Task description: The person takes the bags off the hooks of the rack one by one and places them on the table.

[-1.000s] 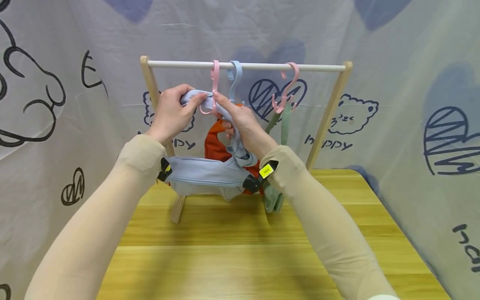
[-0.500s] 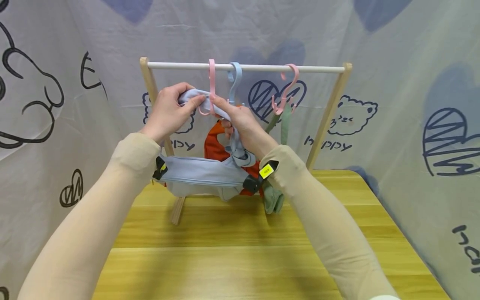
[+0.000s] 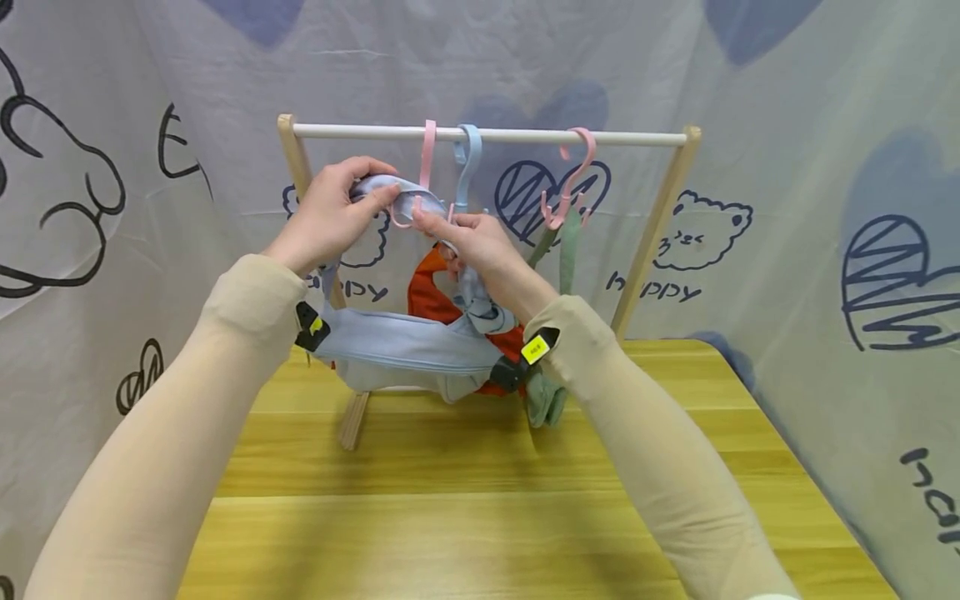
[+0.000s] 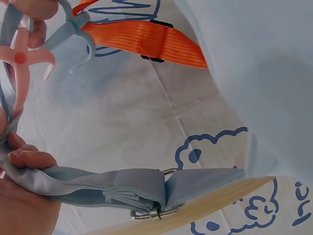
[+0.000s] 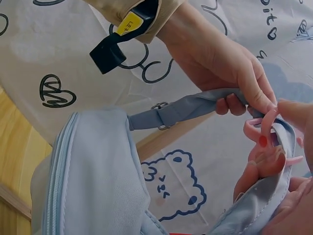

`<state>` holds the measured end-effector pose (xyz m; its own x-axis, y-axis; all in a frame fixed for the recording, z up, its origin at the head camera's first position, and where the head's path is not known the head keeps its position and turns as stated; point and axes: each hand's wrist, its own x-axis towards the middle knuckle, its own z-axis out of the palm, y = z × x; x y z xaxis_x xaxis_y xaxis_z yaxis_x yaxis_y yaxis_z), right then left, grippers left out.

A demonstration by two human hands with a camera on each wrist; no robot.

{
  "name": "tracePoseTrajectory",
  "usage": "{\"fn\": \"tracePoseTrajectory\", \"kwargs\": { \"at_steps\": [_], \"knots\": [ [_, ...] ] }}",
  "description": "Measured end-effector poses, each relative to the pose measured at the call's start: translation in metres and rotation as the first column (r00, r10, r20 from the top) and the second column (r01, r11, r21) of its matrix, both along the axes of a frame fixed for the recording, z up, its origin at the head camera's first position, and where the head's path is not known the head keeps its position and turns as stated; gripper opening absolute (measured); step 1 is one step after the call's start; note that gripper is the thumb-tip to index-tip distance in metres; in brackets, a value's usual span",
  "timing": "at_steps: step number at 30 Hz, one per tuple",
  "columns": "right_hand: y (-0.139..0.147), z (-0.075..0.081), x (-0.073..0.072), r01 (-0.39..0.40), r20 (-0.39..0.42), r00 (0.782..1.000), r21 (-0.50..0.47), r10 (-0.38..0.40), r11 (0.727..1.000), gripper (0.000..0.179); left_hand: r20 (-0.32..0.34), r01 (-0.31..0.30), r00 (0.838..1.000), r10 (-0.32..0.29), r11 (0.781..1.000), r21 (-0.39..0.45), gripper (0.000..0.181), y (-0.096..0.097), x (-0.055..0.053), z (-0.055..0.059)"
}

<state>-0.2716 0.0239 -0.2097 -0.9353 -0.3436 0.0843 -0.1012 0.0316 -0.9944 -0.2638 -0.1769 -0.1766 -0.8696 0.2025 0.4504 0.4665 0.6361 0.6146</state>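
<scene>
A light blue zipped bag point(image 3: 405, 342) hangs below both hands, its strap point(image 3: 408, 195) stretched between them. My left hand point(image 3: 326, 212) pinches the strap's left part between thumb and fingers. With curled fingers, my right hand point(image 3: 491, 254) grips the other side of the strap. Between the hands, the strap crosses in front of the stem of a pink hook point(image 3: 427, 154), whose prong tips show in front of the cloth. In the right wrist view, fingertips touch this hook's prongs point(image 5: 264, 139). A metal strap buckle point(image 4: 159, 211) shows in the left wrist view.
A white rod point(image 3: 360, 132) on wooden posts carries the hooks. Beside the pink hook hangs a blue hook point(image 3: 469, 158); an orange bag point(image 3: 426, 287) hangs behind the blue one. Further right, another pink hook point(image 3: 573, 183) bears a green strap point(image 3: 568, 250). A wooden table point(image 3: 450, 517) lies below.
My left hand has shifted slightly left and down with the strap, and the right thumb has dropped lower. The strap, earlier behind the pink hook's stem, now passes in front of it.
</scene>
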Motion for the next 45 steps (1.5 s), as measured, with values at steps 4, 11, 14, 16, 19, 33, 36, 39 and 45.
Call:
{"fn": "tracePoseTrajectory", "kwargs": {
  "at_steps": [4, 11, 14, 16, 19, 33, 36, 39, 45],
  "knots": [
    [0.000, -0.002, 0.002, 0.013, -0.083, 0.996, 0.067, -0.007, 0.998, 0.027, -0.002, 0.010, 1.000, -0.010, 1.000, -0.008, 0.037, 0.001, 0.001, 0.003],
    [0.002, -0.005, 0.001, 0.026, -0.126, 0.992, 0.086, -0.015, 0.996, 0.027, 0.002, 0.028, 1.000, -0.028, 1.000, -0.003, 0.033, 0.002, 0.003, 0.006],
    [0.002, -0.007, 0.000, 0.025, -0.147, 0.989, 0.072, -0.014, 0.997, 0.027, 0.034, 0.038, 0.999, -0.038, 0.999, 0.002, 0.035, 0.001, 0.004, 0.007],
    [0.002, -0.008, 0.001, 0.041, -0.182, 0.983, 0.074, -0.027, 0.996, 0.029, 0.064, 0.035, 0.997, -0.034, 0.999, -0.012, 0.038, 0.000, 0.004, 0.008],
    [0.003, -0.010, 0.000, 0.078, -0.249, 0.967, 0.096, -0.052, 0.992, 0.033, 0.105, 0.015, 0.994, -0.009, 0.998, -0.057, 0.040, -0.001, 0.003, 0.011],
    [0.004, -0.015, -0.003, 0.067, -0.302, 0.953, 0.094, -0.036, 0.993, 0.032, 0.117, -0.046, 0.991, 0.068, 0.983, -0.179, 0.033, -0.002, 0.001, 0.017],
    [0.003, -0.014, -0.003, 0.069, -0.313, 0.949, 0.094, -0.036, 0.993, 0.029, 0.129, -0.023, 0.990, 0.049, 0.980, -0.197, 0.032, -0.002, 0.002, 0.019],
    [0.002, -0.014, -0.003, 0.063, -0.323, 0.946, 0.098, -0.028, 0.993, 0.024, 0.128, -0.021, 0.991, 0.049, 0.977, -0.211, 0.034, -0.001, 0.002, 0.020],
    [0.001, -0.014, -0.003, 0.085, -0.351, 0.936, 0.136, -0.032, 0.987, 0.020, -0.036, -0.070, 0.997, 0.062, 0.964, -0.258, 0.032, 0.003, -0.002, 0.015]
  ]
}}
